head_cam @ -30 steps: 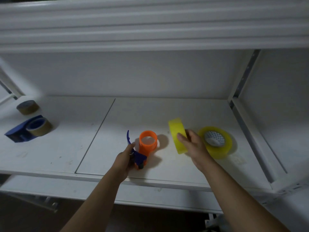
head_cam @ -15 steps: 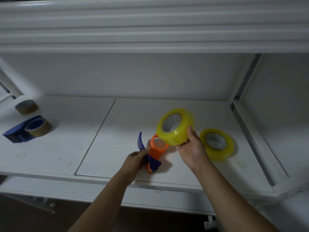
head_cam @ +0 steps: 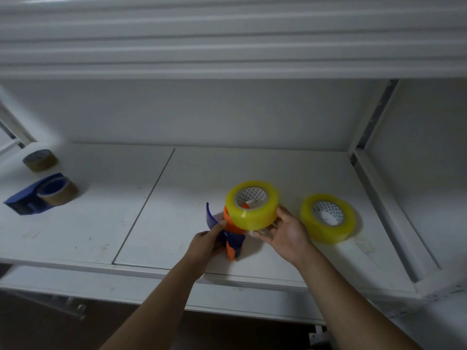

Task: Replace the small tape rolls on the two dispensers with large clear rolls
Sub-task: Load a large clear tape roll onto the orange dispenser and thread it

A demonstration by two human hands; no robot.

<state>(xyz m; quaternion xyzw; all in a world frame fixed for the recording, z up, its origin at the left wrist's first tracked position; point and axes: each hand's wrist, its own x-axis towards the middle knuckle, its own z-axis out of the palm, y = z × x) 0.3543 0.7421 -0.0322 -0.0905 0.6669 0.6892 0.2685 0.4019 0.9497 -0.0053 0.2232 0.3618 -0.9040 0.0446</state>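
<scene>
White shelving fills the frame, with a flat white shelf board (head_cam: 106, 223) running across the middle and a ribbed white panel above it. Low in the centre, the left hand (head_cam: 206, 245) curls its fingers around the blue-and-orange handheld tape dispenser (head_cam: 231, 237), thumb pressed against the curved blue guard that rises at the upper left of the tool. Just right of it, the right hand (head_cam: 288, 233) grips a large yellowish clear tape roll (head_cam: 252, 208) from below and from the right side, fingers spread along its outer band; the roll sits tilted over the dispenser's orange hub, which shows through the roll's patterned cardboard core. Whether the roll is fully seated on the hub cannot be told. A second large yellowish clear tape roll (head_cam: 328, 218) lies flat on the shelf at centre right, just beside the right hand and apart from it. At the left edge of the frame a blue dispenser carrying a small brown tape roll (head_cam: 38, 195) rests on the board, and a loose small brown tape roll (head_cam: 40, 160) lies beyond it, toward the upper left.
</scene>
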